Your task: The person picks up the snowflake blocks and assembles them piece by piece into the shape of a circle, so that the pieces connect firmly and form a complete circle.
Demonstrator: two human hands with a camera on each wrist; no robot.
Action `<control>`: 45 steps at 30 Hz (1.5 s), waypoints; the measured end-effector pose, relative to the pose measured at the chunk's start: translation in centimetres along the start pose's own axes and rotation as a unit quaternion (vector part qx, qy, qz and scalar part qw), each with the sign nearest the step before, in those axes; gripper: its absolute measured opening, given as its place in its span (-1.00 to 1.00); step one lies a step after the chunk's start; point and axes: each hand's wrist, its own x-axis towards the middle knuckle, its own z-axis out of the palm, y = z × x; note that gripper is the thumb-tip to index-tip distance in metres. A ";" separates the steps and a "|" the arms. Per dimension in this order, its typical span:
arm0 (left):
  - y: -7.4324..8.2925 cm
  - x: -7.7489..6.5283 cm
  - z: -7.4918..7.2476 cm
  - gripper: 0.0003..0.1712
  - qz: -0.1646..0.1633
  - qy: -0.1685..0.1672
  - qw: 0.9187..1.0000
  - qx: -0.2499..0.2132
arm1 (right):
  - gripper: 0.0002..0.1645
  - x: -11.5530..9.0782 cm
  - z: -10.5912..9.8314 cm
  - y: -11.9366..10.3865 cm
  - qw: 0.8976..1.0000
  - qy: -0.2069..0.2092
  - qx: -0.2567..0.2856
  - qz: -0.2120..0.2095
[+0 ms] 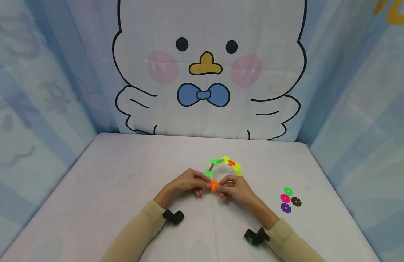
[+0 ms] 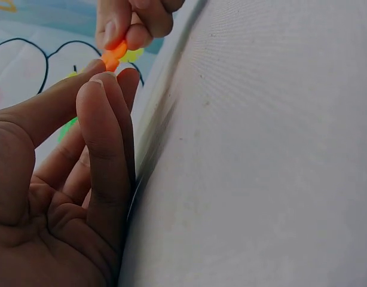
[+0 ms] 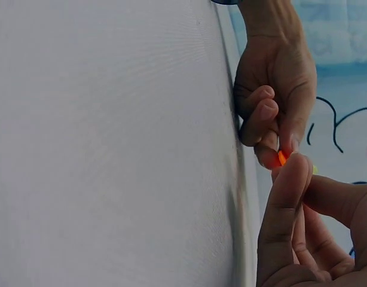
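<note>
An orange flower-shaped notched disc (image 1: 214, 185) is pinched from both sides, with its face toward the head camera. My left hand (image 1: 190, 181) grips its left edge between thumb and finger, and my right hand (image 1: 238, 189) pinches the right edge. Behind the hands, a curved chain of joined flower discs (image 1: 237, 167) in green, yellow and red arches up from near the fingers. Its right end runs behind my right hand. Both wrist views show the orange disc (image 2: 114, 57) mostly covered by fingertips.
To the right on the white table (image 1: 149, 156) lie a green disc (image 1: 288, 191), a pink disc (image 1: 285, 198), a brown disc (image 1: 296, 201) and a purple disc (image 1: 285, 207), grouped closely. A printed curtain (image 1: 205, 120) stands along the back edge, with more cloth at both sides.
</note>
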 end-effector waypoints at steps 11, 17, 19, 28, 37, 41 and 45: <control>0.0 0.0 0.2 -0.73 -0.003 0.013 1.000 -0.011 | -0.74 -1.4 -2.0 -0.4 0.995 0.026 -0.095 -0.028; -0.1 0.0 0.0 -0.72 -0.002 0.018 1.000 -0.015 | -0.73 -3.0 -6.9 -0.4 0.981 0.071 -0.180 -0.025; -0.1 0.0 0.0 -0.71 0.000 0.019 1.000 -0.013 | -0.72 -3.8 -8.7 -0.2 0.974 0.088 -0.206 -0.029; 0.0 -0.1 -0.1 -0.70 0.000 0.020 1.000 -0.013 | -0.64 -7.3 -15.5 1.3 0.931 0.165 -0.324 -0.019; 0.0 -0.2 -0.1 -0.71 -0.001 0.016 1.000 -0.014 | -0.52 -9.1 -19.0 3.0 0.894 0.182 -0.410 0.007; -0.1 -0.1 -0.2 -0.70 0.001 0.015 1.000 -0.013 | -0.46 -9.0 -19.5 3.3 0.892 0.175 -0.417 0.019; -0.2 0.0 -0.3 -0.70 0.004 0.013 1.000 -0.013 | -0.47 -8.9 -19.7 3.4 0.891 0.173 -0.418 0.025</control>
